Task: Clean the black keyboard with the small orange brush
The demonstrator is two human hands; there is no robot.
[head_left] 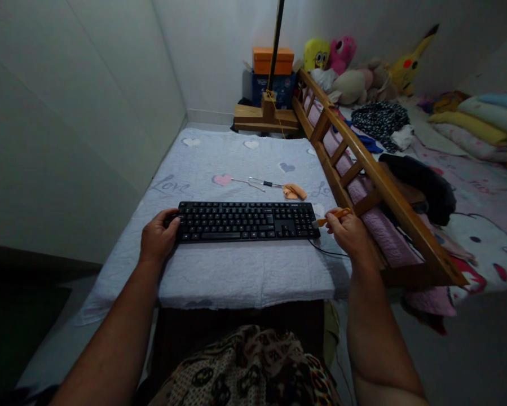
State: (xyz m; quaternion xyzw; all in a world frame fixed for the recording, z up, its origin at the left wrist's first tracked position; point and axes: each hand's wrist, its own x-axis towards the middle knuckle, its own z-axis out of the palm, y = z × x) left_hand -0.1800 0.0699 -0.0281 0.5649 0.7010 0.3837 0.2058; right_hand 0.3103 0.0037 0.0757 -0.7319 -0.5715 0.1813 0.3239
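Observation:
A black keyboard point(236, 221) lies flat on the cloth-covered table in front of me. My left hand point(159, 234) grips its left end, the thumb on the near side of the edge. In my right hand point(345, 228) is a small brush with an orange handle point(341, 213), pinched between thumb and fingers. Its pale bristles touch or hover just over the keys at the keyboard's right end; I cannot tell which. Beyond the keyboard lie an orange cloth point(294, 192) and thin metal tools point(268, 184) with a black middle part.
A pale cloth with hearts point(215, 270) covers the table. The keyboard's cable point(327, 251) runs off to the right. Along the right side stands a wooden bed rail point(363, 169), with bedding and plush toys behind it. At the back are a wooden stand point(268, 115) and an orange box point(273, 60).

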